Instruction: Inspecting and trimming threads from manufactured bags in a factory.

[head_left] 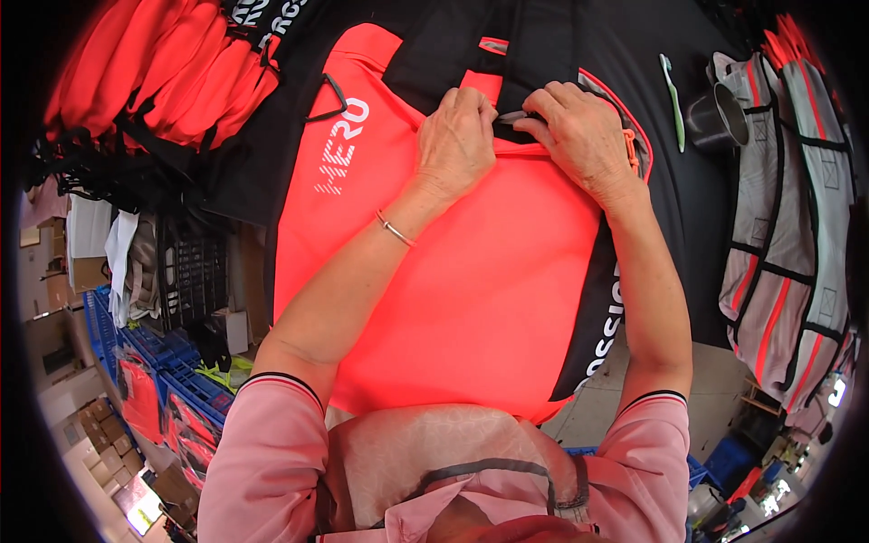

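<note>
A coral-red and black fabric bag point(471, 308) with white lettering lies spread in front of me, its lower end close to my body. Black straps point(444, 50) run across its far end. My left hand point(456, 140) is closed, fingers pinching the fabric near a coral-red tab point(482, 85). Just to its right, my right hand point(577, 136) has its fingers curled over the edge of a dark gap in the bag, with a bit of grey at the fingertips. Beside the right wrist, an orange zip pull point(630, 149) hangs at the bag's grey-lined side. Both hands partly hide the gripped edge.
The black table point(674, 208) carries a green-and-white toothbrush point(673, 101) and a dark metal cup point(718, 119) at the right. Grey mesh strapped pieces point(787, 217) hang beyond them. Red fabric pieces point(167, 72) are heaped at the far left, above a black crate point(192, 276) and blue crates point(186, 380).
</note>
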A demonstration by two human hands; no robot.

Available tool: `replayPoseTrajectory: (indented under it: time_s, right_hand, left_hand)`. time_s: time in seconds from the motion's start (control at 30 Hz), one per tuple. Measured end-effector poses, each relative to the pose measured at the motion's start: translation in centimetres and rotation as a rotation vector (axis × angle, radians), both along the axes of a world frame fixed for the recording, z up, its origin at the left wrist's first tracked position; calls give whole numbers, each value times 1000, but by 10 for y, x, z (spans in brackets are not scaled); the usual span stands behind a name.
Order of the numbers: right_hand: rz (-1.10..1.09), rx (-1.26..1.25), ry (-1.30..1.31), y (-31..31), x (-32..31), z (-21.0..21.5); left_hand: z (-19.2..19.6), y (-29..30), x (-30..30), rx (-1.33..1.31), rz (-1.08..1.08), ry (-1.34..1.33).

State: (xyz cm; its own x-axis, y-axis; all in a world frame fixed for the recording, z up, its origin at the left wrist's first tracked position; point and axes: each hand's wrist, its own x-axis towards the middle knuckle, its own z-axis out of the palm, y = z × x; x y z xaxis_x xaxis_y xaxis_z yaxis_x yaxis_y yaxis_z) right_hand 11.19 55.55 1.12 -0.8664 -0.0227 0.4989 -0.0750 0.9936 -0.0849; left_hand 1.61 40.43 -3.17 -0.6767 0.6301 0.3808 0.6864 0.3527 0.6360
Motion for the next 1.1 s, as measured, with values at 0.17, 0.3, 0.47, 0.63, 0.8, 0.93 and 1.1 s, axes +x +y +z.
replayPoseTrajectory:
  time_s: [0.17, 0.3, 0.47, 0.63, 0.8, 0.93, 1.1]
  right_hand:
    - [3, -28, 14, 1, 1, -3]
    - [26, 37, 28, 3, -1, -7]
    - [-25, 90, 1, 4, 6, -3]
    - [-673, -341, 88, 13, 40, 16]
    - [-665, -548, -56, 13, 52, -3]
    - [-540, -702, 51, 20, 59, -15]
    - [-520, -854, 124, 12, 66, -16]
  left_hand:
    - [-1, 0, 0, 1, -1, -5]
    - [0, 1, 1, -12, -15, 13]
    - [5, -3, 2, 60, -10, 4]
    - [15, -28, 54, 254, -830, 350]
    - [24, -24, 74, -198, -1210, 27]
    - [29, 22, 57, 96, -219, 273]
    - [14, -1, 62, -190, -394, 372]
